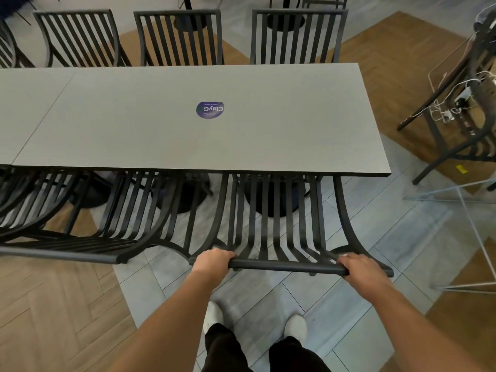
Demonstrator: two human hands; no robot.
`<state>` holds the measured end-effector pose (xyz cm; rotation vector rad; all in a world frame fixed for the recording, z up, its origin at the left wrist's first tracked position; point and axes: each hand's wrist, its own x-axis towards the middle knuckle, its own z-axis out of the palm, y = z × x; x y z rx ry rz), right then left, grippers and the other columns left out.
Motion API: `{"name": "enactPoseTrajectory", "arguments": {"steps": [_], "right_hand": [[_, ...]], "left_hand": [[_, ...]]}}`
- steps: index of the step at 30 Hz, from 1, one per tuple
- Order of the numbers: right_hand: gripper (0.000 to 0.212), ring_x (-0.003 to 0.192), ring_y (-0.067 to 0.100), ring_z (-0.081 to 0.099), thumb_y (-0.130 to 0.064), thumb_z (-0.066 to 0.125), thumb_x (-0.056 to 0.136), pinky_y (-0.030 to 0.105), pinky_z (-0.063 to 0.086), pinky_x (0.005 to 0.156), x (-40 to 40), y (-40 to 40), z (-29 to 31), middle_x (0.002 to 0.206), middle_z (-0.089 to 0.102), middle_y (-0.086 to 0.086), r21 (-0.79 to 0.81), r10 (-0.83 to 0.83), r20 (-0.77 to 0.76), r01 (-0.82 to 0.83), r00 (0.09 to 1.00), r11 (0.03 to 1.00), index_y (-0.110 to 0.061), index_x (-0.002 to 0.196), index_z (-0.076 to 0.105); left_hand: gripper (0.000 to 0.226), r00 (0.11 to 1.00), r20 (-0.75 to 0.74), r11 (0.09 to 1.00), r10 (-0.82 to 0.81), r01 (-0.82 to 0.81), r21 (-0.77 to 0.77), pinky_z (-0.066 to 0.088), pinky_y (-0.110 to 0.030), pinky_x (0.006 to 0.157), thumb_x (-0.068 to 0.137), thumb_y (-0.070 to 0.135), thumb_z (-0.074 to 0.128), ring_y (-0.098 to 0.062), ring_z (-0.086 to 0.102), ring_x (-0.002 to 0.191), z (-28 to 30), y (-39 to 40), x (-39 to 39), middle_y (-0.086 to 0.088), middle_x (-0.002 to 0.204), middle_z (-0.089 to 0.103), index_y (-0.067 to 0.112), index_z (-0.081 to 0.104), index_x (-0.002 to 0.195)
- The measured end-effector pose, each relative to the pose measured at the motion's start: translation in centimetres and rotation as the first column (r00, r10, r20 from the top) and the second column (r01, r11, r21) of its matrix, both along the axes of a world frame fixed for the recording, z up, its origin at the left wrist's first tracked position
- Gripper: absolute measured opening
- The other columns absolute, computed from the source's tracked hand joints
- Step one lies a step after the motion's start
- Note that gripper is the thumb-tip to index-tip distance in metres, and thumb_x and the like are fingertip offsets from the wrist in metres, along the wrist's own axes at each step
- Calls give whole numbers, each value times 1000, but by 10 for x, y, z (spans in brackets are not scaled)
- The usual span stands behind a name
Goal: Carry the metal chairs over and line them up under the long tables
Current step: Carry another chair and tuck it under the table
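Note:
A black slatted metal chair stands at the near edge of the long grey table, its seat tucked under the tabletop. My left hand grips the left part of the chair's top rail. My right hand grips the right part of the same rail. To its left, another black metal chair sits under the table, and a third is partly in view at the far left edge. Three more chairs line the far side of the table.
A round purple sticker lies on the tabletop. Black pedestal bases stand beneath the table. At the right are a dark chair with tangled white cables and a thin white wire frame. My white shoes are on grey tiles.

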<state>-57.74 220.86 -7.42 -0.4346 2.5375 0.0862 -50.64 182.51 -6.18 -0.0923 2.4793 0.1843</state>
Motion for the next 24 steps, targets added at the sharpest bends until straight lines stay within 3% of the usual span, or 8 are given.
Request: {"name": "enactPoseTrajectory", "arguments": {"steps": [12,15,20,24], "right_hand": [[32,112,18,57,-44,71,91,34,46,99,-2,2,3,122,65,-5,-71,-115,47,118,992,991,-33,121,67],[38,108,16,56,-56,72,86,33,45,96,-3,1,8,113,63,-6,-104,-139,90,148,986,983,-33,116,67],[61,101,9,58,-74,73,73,30,50,90,-1,4,20,103,63,-12,-249,-227,219,279,949,927,-34,119,65],[49,87,3,62,-73,60,86,29,51,79,-1,8,39,88,71,-7,-362,-329,283,418,901,833,-31,111,66]], "left_hand": [[34,999,12,999,38,-38,16,58,-36,84,101,17,53,-16,65,87,-1,9,1,6,97,65,38,64,125],[30,997,58,998,42,-44,39,58,-35,87,100,29,61,-15,66,92,3,13,-4,6,102,65,35,62,129],[80,991,137,995,4,-18,100,55,-39,95,87,73,61,-19,63,108,21,28,-13,0,127,63,36,38,154],[88,997,58,984,57,-65,166,52,-41,101,87,86,39,-21,60,122,34,57,-24,-2,144,58,33,37,156]]}}
